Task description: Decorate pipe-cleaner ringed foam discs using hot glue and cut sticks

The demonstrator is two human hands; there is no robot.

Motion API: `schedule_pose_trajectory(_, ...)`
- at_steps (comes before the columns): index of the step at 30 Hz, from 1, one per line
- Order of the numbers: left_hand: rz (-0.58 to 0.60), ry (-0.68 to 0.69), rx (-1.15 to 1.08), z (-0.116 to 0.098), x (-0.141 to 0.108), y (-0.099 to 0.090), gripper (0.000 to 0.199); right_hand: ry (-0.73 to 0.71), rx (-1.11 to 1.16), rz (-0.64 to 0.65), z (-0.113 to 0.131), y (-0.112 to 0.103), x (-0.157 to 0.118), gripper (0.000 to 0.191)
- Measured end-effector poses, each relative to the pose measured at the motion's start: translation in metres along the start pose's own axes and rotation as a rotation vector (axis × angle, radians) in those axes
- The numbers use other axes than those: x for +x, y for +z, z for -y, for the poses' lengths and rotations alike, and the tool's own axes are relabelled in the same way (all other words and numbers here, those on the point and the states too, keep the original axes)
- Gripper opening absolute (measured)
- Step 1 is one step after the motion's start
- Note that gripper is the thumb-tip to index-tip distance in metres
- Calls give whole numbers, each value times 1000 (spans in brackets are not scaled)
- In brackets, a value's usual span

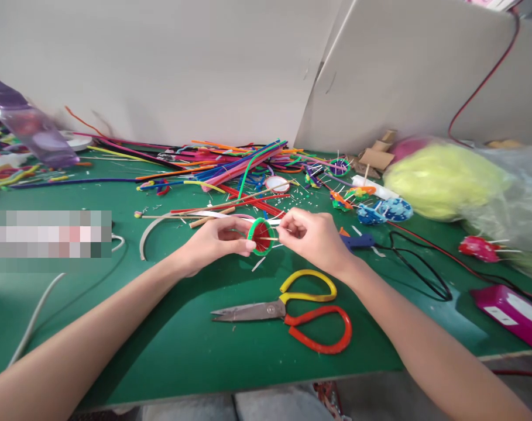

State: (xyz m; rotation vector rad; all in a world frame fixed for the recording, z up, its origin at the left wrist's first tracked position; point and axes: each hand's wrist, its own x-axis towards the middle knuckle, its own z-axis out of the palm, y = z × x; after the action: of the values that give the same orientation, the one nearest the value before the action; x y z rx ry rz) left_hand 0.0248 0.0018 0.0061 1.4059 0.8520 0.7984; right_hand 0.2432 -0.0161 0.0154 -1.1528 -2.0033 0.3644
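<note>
Between thumb and fingers, my left hand [224,237] pinches a small umbrella-like pipe-cleaner piece [260,237] by its rim. It has a bright green edge and a red hollow inside, tilted toward the right. A thin pale stick [268,238] juts from its middle, with fine spokes around it. My right hand [307,237] is closed at the stick's outer end; its fingertips partly hide what they grip. Just in front of both hands lie scissors [272,310] with one yellow and one red handle, blades pointing left.
Pipe cleaners [243,164] are heaped along the back wall. Finished-looking small umbrellas [384,210] lie to the right, near a blue-handled tool [357,241] with a black cord. A purple bottle [33,131] stands left; a magenta box [509,313] sits at the right edge. Part of the left side is pixelated.
</note>
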Motion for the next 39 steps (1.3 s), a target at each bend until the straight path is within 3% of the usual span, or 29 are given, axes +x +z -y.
schedule_pose_trajectory(10, 1, -5, 10, -2, 0, 1, 33, 1, 28, 12, -3, 2, 1, 7)
schedule_pose_trajectory(17, 5, 3, -12, 0, 0, 0, 33, 71, 129, 64, -2, -5, 3, 23)
schedule_pose_trajectory(32, 50, 8, -15, -1, 0, -1, 34, 11, 85, 83, -1, -4, 4, 18)
schedule_pose_trajectory(39, 20, 18, -31, 1, -1, -2, 35, 94, 164, 86, 1, -5, 4, 26)
